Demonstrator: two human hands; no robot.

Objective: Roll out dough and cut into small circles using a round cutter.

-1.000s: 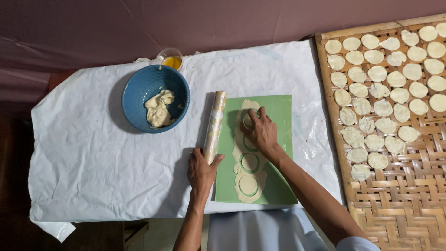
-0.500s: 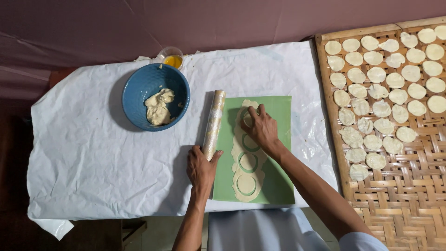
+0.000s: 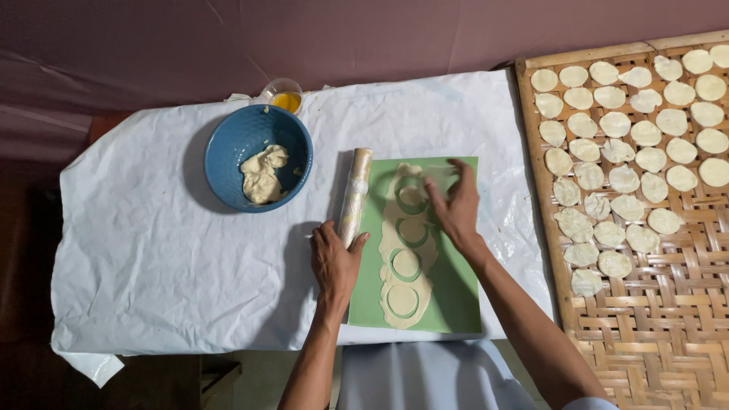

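Note:
A green mat (image 3: 456,296) lies on the white sheet, with a rolled strip of pale dough (image 3: 387,243) on it. Several circles are cut into the strip. My right hand (image 3: 458,209) hovers over the mat's top right. Its fingertips pinch a thin piece of dough (image 3: 439,178) lifted off the strip's upper end. My left hand (image 3: 335,262) rests at the mat's left edge. The near end of a plastic-wrapped rolling pin (image 3: 355,193) sits between its thumb and fingers.
A blue bowl (image 3: 228,148) with a lump of dough (image 3: 262,173) stands left of the pin. Behind it is a small clear cup of yellow liquid (image 3: 287,99). At the right, a woven bamboo tray (image 3: 607,334) holds several dough discs (image 3: 645,137). The crumpled white sheet (image 3: 152,266) covers the table.
My right hand has come off the dough's upper end and moved right and up, with a thin piece of dough in its fingers. My left hand has stayed at the pin's end.

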